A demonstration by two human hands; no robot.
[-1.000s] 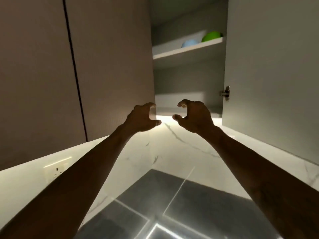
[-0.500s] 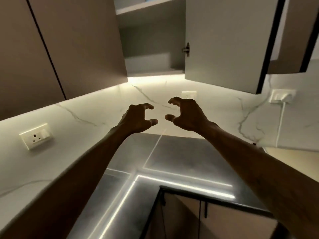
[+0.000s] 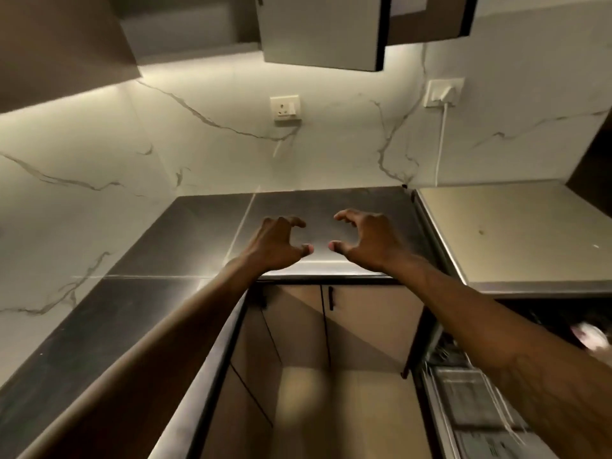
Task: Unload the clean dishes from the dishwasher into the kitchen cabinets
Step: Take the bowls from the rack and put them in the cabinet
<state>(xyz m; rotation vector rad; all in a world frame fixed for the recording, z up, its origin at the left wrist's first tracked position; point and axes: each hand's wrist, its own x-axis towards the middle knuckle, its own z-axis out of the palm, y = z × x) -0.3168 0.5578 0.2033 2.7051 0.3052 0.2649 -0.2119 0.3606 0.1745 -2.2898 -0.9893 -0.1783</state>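
Both my arms reach forward over the dark countertop (image 3: 185,240). My left hand (image 3: 276,245) and my right hand (image 3: 362,241) hover side by side just above its front edge, a small gap between them. Their fingers curve loosely and hold nothing. At the lower right the open dishwasher (image 3: 463,395) shows part of a wire rack, blurred. A pale rounded item (image 3: 592,337) lies deeper in it; I cannot tell what it is. At the top the upper cabinet (image 3: 188,31) stands open, its door (image 3: 321,31) swung out.
A marble backsplash carries a wall socket (image 3: 285,109) and a second socket (image 3: 443,92) with a white cable running down. A light steel surface (image 3: 516,233) lies right of the counter. Closed lower cabinet doors (image 3: 364,329) stand below my hands.
My view has tilted down from the open upper cabinet to the countertop and dishwasher. Both hands came down from the cabinet shelf to counter level, still holding nothing.
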